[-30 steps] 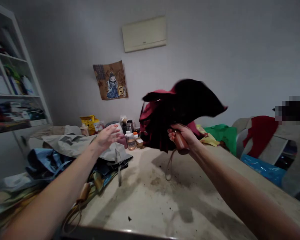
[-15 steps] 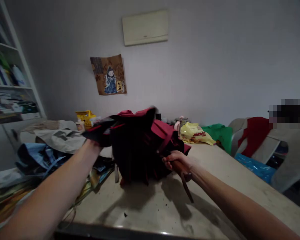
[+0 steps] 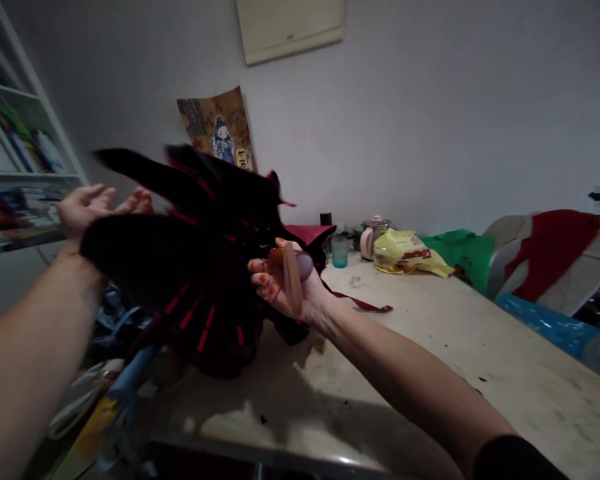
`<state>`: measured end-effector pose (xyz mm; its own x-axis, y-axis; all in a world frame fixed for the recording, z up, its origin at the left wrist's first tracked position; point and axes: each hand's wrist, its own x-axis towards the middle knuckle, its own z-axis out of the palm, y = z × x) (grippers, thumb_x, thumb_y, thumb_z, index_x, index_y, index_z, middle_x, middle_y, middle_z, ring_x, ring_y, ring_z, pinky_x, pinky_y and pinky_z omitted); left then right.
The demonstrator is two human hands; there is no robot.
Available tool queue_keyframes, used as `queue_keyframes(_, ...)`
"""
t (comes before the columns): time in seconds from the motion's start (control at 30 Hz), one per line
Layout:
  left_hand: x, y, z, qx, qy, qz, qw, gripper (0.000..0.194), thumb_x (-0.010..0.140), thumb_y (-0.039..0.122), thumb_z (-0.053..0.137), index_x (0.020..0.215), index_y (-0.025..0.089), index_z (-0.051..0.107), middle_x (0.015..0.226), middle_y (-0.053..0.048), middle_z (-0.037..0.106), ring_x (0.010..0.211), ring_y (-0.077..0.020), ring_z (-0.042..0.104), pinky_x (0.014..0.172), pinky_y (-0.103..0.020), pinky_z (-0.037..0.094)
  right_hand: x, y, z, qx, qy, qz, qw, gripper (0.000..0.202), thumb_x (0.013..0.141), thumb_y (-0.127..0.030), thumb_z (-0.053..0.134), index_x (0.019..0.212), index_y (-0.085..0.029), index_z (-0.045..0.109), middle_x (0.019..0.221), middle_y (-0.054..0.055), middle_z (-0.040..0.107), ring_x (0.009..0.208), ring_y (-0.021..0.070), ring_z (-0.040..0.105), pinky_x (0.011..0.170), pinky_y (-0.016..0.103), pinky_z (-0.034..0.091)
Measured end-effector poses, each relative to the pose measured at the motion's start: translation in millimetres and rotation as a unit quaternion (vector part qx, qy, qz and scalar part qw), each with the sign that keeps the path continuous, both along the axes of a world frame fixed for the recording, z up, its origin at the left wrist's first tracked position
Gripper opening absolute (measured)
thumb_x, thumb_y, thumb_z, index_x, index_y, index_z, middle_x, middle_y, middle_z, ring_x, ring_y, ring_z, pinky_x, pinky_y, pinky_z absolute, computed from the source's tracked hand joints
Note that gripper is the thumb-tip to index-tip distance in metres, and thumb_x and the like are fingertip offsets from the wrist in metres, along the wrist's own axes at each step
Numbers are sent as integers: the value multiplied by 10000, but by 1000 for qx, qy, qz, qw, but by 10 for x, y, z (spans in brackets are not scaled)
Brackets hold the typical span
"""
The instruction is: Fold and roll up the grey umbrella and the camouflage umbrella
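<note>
A partly folded umbrella [image 3: 215,260], black inside with dark red showing at its folds, spreads loosely above the table. Its brown handle, with a wrist strap [image 3: 293,280], is wrapped by the fingers of my right hand [image 3: 280,283]. The handle's round end points toward me. At the far left, my left hand [image 3: 103,203] is raised beside the black canopy flaps, palm up and fingers apart. A flap covers part of that wrist. A dark red strap [image 3: 365,305] trails on the table to the right of the canopy.
Behind stand a teal cup [image 3: 339,252], a glass pot [image 3: 377,230], a yellow bag [image 3: 407,253] and a green bag [image 3: 463,253]. Dark crumbs dot the pale table [image 3: 410,373]. A blue packet [image 3: 545,323] lies by a chair at right; bags crowd the left.
The umbrella has swung left and its folds have fanned out, the handle end turning toward me. My left hand came off the canopy and moved up and left.
</note>
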<state>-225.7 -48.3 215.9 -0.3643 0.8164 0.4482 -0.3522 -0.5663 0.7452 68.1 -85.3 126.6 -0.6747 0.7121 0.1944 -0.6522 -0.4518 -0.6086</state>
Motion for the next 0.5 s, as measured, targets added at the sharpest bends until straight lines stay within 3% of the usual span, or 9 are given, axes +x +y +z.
queue_keyframes(0.07, -184, 106, -49, -41, -38, 54, 997, 368, 865, 198, 476, 1203, 110, 361, 1061, -87, 556, 995, -170, 586, 875, -322, 480, -166, 150, -108, 19, -63, 2, 998, 329, 979, -401, 331, 800, -164, 475, 646, 5, 559, 456, 88, 500, 370, 158, 375)
queue_keyframes(0.13, -320, 165, -184, -99, -46, 96, 989, 177, 841, 134, 485, 1008, 113, 429, 982, -74, 533, 891, -144, 560, 835, -292, 466, -302, 294, -391, 37, -192, 0, 981, 342, 994, -390, 353, 776, -159, 480, 542, -28, 489, 412, 89, 492, 343, 144, 327)
queue_keyframes(0.17, -361, 168, -280, -124, -35, 109, 986, 104, 831, 101, 480, 926, 121, 442, 932, -61, 530, 842, -129, 543, 810, -271, 457, -347, 347, -580, 49, -273, -4, 961, 379, 1001, -420, 354, 775, -153, 498, 518, -25, 487, 404, 97, 501, 339, 150, 329)
queue_keyframes(0.23, -378, 122, -502, -152, -2, 130, 980, 147, 777, 5, 469, 847, 133, 452, 852, -42, 547, 781, -114, 535, 762, -242, 443, -365, 385, -983, 71, -407, -22, 911, 398, 999, -391, 383, 686, -156, 452, 461, -42, 422, 380, 98, 482, 341, 160, 333)
queue_keyframes(0.33, -239, -65, -851, -161, 35, 143, 976, 257, 691, -47, 509, 878, 129, 522, 780, -38, 604, 748, -123, 567, 714, -227, 445, -175, 262, -1424, 164, -505, 56, 845, 242, 936, -229, 490, 709, -146, 473, 466, -55, 436, 393, 94, 484, 416, 194, 433)
queue_keyframes(0.37, -156, -154, -964, -160, 61, 134, 976, 260, 689, -19, 537, 903, 128, 550, 779, -43, 628, 744, -129, 575, 702, -227, 453, -60, 187, -1488, 177, -517, 70, 834, 128, 918, -221, 512, 822, -137, 520, 533, -50, 501, 419, 90, 503, 443, 202, 454)
queue_keyframes(0.4, -60, -256, -1077, -160, 84, 124, 976, 246, 695, 30, 573, 920, 130, 575, 777, -44, 644, 735, -132, 578, 674, -219, 453, 73, 106, -1507, 199, -533, 77, 818, 139, 900, -241, 545, 979, -127, 552, 611, -31, 571, 463, 91, 535, 460, 194, 454)
queue_keyframes(0.47, 161, -488, -1311, -156, 139, 101, 973, 254, 688, 135, 642, 940, 131, 613, 813, -42, 669, 729, -135, 586, 651, -216, 467, 369, -52, -1444, 272, -546, 100, 786, 415, 855, -274, 596, 1230, -110, 525, 698, -11, 607, 518, 85, 544, 468, 169, 431)
queue_keyframes(0.5, 278, -610, -1437, -150, 176, 92, 969, 260, 676, 178, 674, 927, 139, 620, 817, -34, 673, 701, -131, 581, 640, -220, 475, 524, -120, -1382, 289, -559, 114, 768, 479, 828, -273, 606, 1268, -102, 521, 719, -7, 605, 531, 91, 548, 471, 176, 430)
